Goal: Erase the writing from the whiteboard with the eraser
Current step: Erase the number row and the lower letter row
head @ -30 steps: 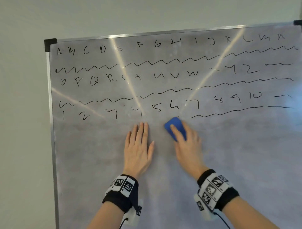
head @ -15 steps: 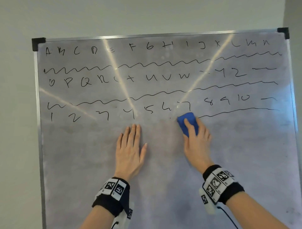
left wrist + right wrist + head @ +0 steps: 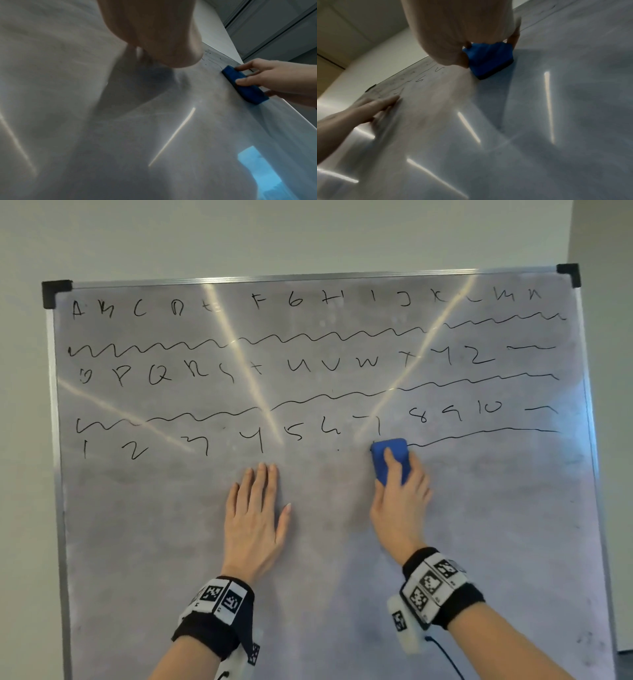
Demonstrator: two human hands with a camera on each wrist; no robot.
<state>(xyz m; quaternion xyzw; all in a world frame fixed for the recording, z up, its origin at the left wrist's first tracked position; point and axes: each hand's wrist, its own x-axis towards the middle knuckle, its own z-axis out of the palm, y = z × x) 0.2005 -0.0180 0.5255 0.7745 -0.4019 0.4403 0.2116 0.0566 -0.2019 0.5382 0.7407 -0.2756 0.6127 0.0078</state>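
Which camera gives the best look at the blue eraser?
The left wrist view: the eraser shows side-on along its length, flat against the whiteboard. The head view mostly shows fingers over it; the right wrist view shows one end.

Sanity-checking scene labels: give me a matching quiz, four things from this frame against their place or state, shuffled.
Things:
1. blue rectangular eraser
2. left hand
3. right hand
4. black plastic corner cap

States:
A. flat on the whiteboard, fingers straight
B. at the left end of the lowest wavy line
C. top left of the whiteboard frame
D. grips the eraser

Pairs: 1-B, 2-A, 3-D, 4-C
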